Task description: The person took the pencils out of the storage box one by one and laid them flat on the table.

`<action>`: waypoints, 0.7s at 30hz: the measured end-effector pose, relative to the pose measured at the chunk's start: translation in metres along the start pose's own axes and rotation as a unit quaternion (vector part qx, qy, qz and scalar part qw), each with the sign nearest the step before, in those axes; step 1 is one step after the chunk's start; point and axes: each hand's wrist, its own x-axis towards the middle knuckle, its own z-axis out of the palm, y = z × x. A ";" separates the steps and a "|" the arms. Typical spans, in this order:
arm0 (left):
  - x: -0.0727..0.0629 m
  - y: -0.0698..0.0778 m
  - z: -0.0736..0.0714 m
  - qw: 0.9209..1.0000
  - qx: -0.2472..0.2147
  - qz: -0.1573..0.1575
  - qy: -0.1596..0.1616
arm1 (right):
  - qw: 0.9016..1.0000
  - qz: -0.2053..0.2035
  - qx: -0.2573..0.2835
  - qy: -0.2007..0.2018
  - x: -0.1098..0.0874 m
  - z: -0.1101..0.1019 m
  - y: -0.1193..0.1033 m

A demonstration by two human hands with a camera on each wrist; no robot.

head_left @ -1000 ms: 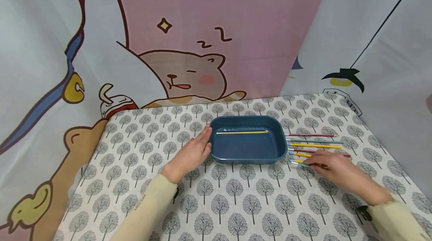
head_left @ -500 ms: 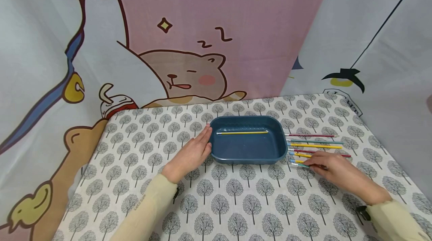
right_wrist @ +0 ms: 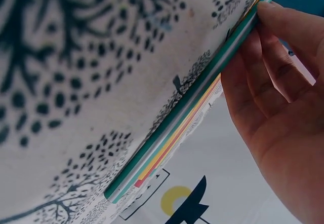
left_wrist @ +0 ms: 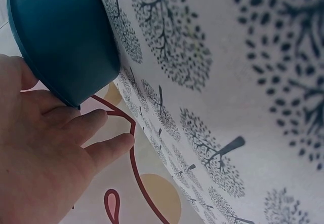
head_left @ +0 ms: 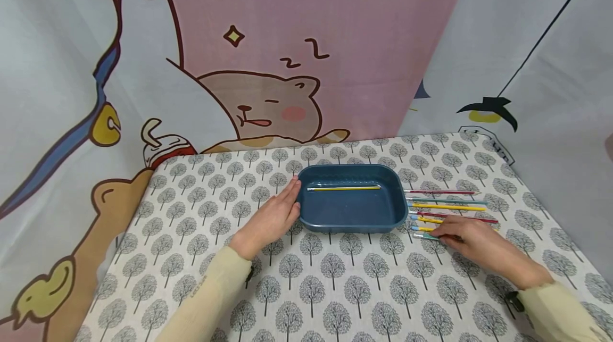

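A dark blue rectangular tub point(head_left: 351, 227) stands mid-table in the head view, with one yellow pencil point(head_left: 344, 189) lying inside along its far side. My left hand point(head_left: 270, 219) rests its extended fingers against the tub's left wall. To the right of the tub, my right hand point(head_left: 471, 238) pinches a green pencil point(right_wrist: 177, 109) between thumb and fingers, low over the cloth. The green pencil is the nearest of a row, and its white-tipped end shows beyond my fingertips. Behind it lie yellow pencils point(head_left: 450, 207), red pencils point(head_left: 442, 192) and a teal pencil point(head_left: 455, 201), partly covered by my hand.
A white cloth point(head_left: 335, 289) printed with grey trees covers the table. Cartoon-printed curtains point(head_left: 364, 39) hang behind the table and along both sides. The row of pencils lies close to the tub's right wall, with ends pointing toward it.
The green pencil and my right hand have shifted slightly toward the near side, opening a small gap from the yellow pencil beside it. My left hand and the tub have not moved.
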 end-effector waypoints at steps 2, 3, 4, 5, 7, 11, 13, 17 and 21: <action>0.000 0.000 0.000 1.000 -0.002 0.000 0.000 | 1.000 0.009 0.004 -0.013 0.001 0.000 0.000; 0.001 0.000 0.000 1.000 -0.003 0.000 0.001 | 1.000 0.013 0.007 -0.018 0.002 0.000 0.000; 0.001 0.000 0.001 1.000 -0.004 -0.001 0.000 | 0.999 0.018 0.011 -0.025 0.002 0.000 0.000; 0.001 0.000 0.001 1.000 -0.003 -0.003 -0.001 | 0.999 0.022 0.015 -0.029 0.002 0.000 0.000; 0.001 0.000 0.001 1.000 -0.003 -0.006 -0.003 | 0.999 0.025 0.018 -0.033 0.003 0.000 -0.001; 0.000 0.000 0.001 1.000 -0.003 -0.008 -0.003 | 0.999 0.024 0.018 -0.032 0.003 0.000 -0.001; 0.001 0.000 0.001 1.000 -0.003 -0.006 -0.001 | 0.999 0.021 0.018 -0.031 0.002 0.000 0.000; 0.001 0.000 0.001 1.000 -0.003 -0.004 0.000 | 0.999 0.017 0.019 -0.027 0.002 0.001 0.000; 0.001 0.000 0.001 1.000 -0.003 -0.003 0.000 | 1.000 0.011 0.017 -0.020 0.002 0.001 0.000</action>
